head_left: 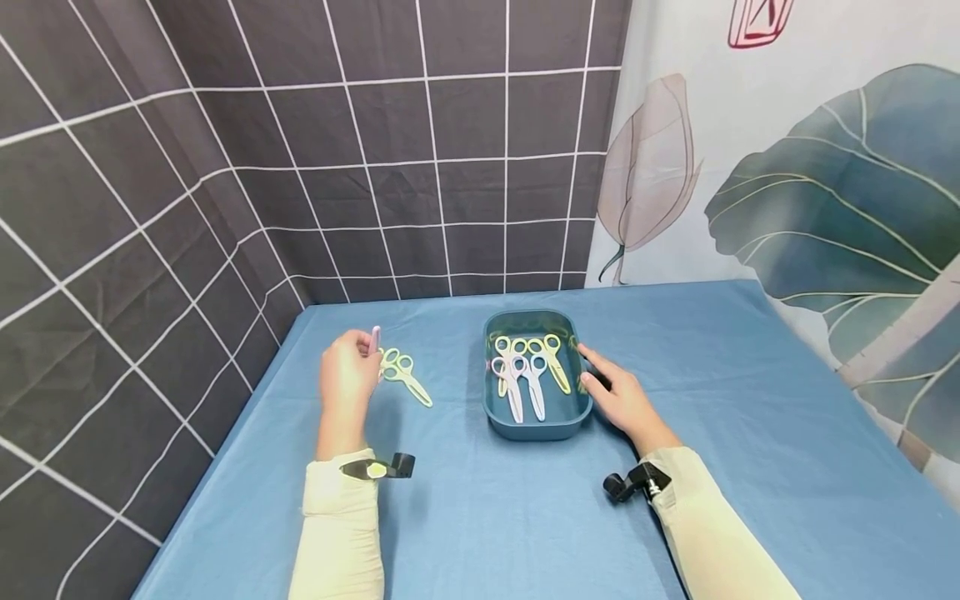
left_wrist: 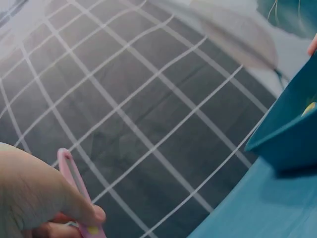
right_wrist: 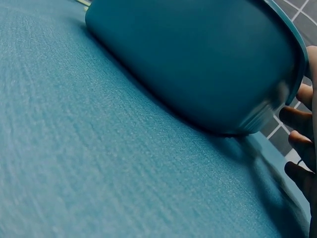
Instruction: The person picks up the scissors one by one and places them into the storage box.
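In the head view my left hand (head_left: 349,371) is raised over the left part of the table, pinching a pair of pink scissors (head_left: 375,337) between thumb and fingers. The left wrist view shows a pink handle loop (left_wrist: 74,173) sticking up from the grip; the remainder is hidden by the hand. Yellow-green scissors (head_left: 408,379) lie on the cloth just right of that hand, partly covered by it. My right hand (head_left: 618,400) touches the right rim of a dark teal basket (head_left: 536,431) with extended fingers. Inside are several scissors, yellow (head_left: 557,367) and pale lavender (head_left: 512,387).
A blue cloth (head_left: 480,517) covers the table. Behind it hangs a dark grid-patterned curtain (head_left: 397,192), with a white leaf-print curtain (head_left: 675,242) at the right. A black cable (head_left: 667,542) runs along the right forearm.
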`<state>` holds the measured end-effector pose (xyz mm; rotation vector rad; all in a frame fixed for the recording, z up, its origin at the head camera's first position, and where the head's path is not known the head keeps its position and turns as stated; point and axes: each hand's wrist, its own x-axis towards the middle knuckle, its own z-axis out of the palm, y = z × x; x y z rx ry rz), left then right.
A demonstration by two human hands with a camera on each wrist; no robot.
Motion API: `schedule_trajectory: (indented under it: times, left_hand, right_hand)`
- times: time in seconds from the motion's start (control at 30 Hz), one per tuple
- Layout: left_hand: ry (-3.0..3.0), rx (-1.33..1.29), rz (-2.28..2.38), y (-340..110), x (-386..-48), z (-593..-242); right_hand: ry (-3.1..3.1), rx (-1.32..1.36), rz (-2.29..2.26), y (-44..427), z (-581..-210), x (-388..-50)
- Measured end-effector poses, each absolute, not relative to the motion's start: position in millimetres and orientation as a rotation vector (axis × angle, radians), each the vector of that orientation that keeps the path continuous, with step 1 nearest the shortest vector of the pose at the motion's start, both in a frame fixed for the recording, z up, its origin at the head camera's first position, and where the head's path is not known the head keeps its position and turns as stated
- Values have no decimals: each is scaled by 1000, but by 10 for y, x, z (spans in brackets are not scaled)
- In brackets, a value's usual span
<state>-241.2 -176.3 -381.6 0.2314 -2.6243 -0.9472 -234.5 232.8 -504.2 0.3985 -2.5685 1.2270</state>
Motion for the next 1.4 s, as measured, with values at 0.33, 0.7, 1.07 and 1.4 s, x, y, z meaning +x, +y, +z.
schedule_trajectory:
  times: [0.33,0.7,1.07,1.4]
  left_hand:
    - [-2166,-231,-1096,-1195,-2290,-3816]
    - [-2078,-566,-1077,-572,-2372,-3991]
    - [-2243,-721,-940,-90,-2481,-4130]
    - [-2519,-791,-850,152,-2617,-4203]
  right_hand:
    - [-2582,407,1237,2240,-5046,-2375]
    - [-2556,405,1233,2275,-5042,-2373]
    - [-2557,406,1203,2340,-5050,-2364]
    - [-2532,424,1196,2327,-5035,-2350]
